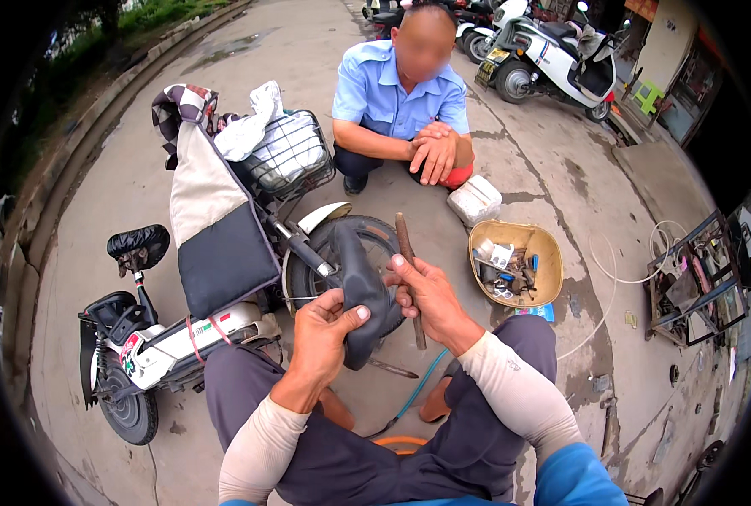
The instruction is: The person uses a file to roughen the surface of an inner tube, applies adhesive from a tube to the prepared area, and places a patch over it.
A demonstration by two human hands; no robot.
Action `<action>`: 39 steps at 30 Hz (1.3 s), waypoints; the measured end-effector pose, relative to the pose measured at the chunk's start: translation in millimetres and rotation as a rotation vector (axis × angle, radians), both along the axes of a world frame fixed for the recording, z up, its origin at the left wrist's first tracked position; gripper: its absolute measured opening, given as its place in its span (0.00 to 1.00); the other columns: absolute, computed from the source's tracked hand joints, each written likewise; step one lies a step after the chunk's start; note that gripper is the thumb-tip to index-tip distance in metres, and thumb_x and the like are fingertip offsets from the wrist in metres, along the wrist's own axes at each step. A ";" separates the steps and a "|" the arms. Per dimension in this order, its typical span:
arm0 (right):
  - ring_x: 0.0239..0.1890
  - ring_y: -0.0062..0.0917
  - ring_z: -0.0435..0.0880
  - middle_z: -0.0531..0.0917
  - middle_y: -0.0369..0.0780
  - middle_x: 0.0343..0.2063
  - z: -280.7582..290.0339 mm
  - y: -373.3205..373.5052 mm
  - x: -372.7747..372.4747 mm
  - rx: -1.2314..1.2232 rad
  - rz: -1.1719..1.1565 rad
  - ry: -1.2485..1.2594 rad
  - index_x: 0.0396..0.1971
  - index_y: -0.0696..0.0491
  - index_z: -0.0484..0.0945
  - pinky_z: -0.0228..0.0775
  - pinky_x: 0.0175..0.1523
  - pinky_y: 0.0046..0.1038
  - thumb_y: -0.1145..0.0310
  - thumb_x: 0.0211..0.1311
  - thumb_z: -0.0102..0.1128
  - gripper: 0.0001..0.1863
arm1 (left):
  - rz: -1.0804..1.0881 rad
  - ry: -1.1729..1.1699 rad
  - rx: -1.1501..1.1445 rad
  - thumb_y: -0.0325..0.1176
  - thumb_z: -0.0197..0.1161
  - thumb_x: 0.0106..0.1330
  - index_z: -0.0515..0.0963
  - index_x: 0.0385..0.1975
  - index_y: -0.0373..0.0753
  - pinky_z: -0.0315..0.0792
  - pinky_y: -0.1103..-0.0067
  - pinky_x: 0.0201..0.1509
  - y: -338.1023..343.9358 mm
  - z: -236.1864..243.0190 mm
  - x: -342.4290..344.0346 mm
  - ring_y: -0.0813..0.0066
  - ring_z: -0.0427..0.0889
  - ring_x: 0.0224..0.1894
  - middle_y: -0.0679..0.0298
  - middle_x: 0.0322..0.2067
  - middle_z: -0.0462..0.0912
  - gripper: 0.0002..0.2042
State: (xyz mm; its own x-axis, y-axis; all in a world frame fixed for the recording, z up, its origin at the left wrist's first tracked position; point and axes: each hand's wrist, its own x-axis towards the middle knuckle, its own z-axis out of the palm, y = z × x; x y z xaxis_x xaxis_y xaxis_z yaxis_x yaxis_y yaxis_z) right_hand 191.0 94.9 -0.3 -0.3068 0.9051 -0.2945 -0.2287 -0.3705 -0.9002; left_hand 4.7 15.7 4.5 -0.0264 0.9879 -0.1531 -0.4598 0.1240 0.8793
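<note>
My left hand [329, 329] pinches a soft black rubber tube [354, 274], which lies loosely over the front wheel [302, 257] of a white electric bike [164, 346] lying on its side. My right hand [418, 295] grips a long, rust-brown bar [405, 232] upright just right of the rubber, with its thumb along it. A thin metal axle sticks out near my left hand. A second bar [392, 368] and a blue hose [418, 392] lie on the ground below.
A person in a light blue shirt [401, 93] crouches opposite, hands crossed. At right are a white container [474, 200], a yellow tub of tools [544, 253] and a metal rack [696, 287] with a hose. A basket [287, 156] tops the bike. Parked scooters [544, 63] stand behind.
</note>
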 end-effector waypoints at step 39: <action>0.27 0.15 0.74 0.79 0.36 0.31 -12.0 7.1 -10.9 -0.120 0.029 0.261 0.52 0.57 0.74 0.63 0.25 0.19 0.66 0.75 0.61 0.13 | -0.030 -0.190 0.075 0.18 0.61 0.70 0.80 0.56 0.26 0.81 0.73 0.59 3.5 21.1 5.9 0.69 0.87 0.49 0.54 0.49 0.87 0.15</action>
